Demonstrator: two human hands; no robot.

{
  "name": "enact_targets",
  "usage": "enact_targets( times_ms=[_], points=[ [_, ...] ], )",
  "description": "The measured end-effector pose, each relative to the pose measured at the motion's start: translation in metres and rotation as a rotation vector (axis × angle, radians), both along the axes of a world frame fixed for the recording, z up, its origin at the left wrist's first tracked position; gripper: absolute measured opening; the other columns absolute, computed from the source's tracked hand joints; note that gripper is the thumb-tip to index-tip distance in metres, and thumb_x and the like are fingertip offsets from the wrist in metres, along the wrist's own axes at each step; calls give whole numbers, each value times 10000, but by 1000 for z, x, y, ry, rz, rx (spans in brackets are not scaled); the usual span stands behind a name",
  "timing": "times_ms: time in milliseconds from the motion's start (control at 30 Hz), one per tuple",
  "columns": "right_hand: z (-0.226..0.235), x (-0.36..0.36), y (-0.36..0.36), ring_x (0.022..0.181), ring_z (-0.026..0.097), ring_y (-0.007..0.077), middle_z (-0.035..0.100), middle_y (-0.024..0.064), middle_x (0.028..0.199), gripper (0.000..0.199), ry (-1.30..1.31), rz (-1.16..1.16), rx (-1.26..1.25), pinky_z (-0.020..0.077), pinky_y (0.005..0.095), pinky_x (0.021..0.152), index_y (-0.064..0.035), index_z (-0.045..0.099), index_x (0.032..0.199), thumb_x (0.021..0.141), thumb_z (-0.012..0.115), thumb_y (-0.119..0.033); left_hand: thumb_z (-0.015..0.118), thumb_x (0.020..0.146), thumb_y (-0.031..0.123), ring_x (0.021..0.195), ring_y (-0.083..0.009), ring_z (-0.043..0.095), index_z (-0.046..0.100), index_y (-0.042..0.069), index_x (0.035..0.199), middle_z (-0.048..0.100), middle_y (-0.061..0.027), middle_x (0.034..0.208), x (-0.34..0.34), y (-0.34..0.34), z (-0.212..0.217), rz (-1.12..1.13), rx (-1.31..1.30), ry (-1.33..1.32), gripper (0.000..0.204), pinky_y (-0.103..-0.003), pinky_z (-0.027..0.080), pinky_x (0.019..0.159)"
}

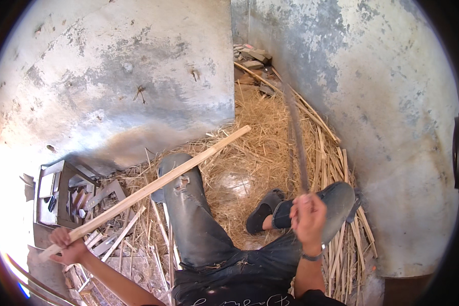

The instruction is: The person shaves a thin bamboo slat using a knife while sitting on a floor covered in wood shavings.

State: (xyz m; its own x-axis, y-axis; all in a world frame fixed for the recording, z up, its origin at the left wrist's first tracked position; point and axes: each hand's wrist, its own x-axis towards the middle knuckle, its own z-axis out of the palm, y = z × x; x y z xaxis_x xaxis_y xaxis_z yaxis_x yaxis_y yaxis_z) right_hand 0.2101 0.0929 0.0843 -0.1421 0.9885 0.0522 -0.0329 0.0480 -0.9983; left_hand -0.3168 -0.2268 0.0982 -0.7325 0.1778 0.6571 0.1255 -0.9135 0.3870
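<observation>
My left hand [72, 249] grips the lower end of a long pale wooden strip [158, 185]. The strip slants up to the right across my left knee, and its far end hangs over the straw. My right hand [309, 217] is closed round the near end of a long, narrow, dark blade-like tool [297, 137], which looks like a long knife. It points away from me, slightly smeared at the tip, and its handle is hidden in my fist. Strip and tool are apart.
Straw-like shavings [255, 117] cover the floor between my legs. Several split strips [336, 255] lie along the right wall [392, 102]. At left stand a dark wooden box-like frame [61, 194] and scattered offcuts [122, 245]. Stone pieces [254, 55] lie in the far corner.
</observation>
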Motion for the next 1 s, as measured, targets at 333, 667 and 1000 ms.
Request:
enact_targets(
  times_ms=[333,667,1000],
  points=[
    [-43,150,80,406,479,103,653,78,749,378,-482,-711,11,360,272,380,-14,625,930,1016,644,-382,429,1092,450,977,-195,627,558,121,1307,670,-90,1125,99,39,-130,157,-770,-703,413,-291,520,836],
    [-110,186,86,1238,622,294,657,225,1319,475,-398,-521,96,475,404,1060,69,634,1282,988,672,-303,494,1032,615,610,-142,548,621,132,1063,595,-11,780,156,88,-163,-254,-930,-843,501,-257,416,521],
    [178,98,29,1401,444,342,489,234,1501,613,50,415,1384,335,504,1166,-18,592,1339,981,572,-515,463,1018,647,445,-121,458,594,80,769,553,-52,620,166,70,-107,-211,-1659,-262,633,-247,287,412]
  ],
)
